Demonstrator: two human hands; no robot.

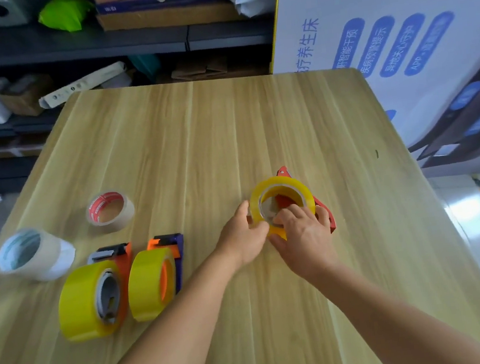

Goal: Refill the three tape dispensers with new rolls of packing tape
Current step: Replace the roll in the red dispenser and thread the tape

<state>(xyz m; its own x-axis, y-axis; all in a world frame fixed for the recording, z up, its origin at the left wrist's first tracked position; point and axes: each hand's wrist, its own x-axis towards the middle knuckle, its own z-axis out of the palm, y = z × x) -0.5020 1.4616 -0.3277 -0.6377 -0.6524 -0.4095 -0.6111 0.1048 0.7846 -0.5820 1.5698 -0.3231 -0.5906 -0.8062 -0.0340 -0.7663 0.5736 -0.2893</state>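
Hands meet at a yellow tape roll (280, 189) right of the desk's centre. The left hand (244, 235) pinches the roll's near-left rim; the right hand (302, 234) curls over its near edge, fingers reaching into the core. The roll sits on a red dispenser (324, 210), mostly hidden beneath it. At the near left of the wooden desk (196, 132) stand an orange dispenser (122, 256) and a purple dispenser (177, 250), each carrying a yellow roll. Farther left lie two loose rolls: a clear roll with red core (111, 211) and a white roll (34, 254). Shelves (65, 49) lie beyond the desk.
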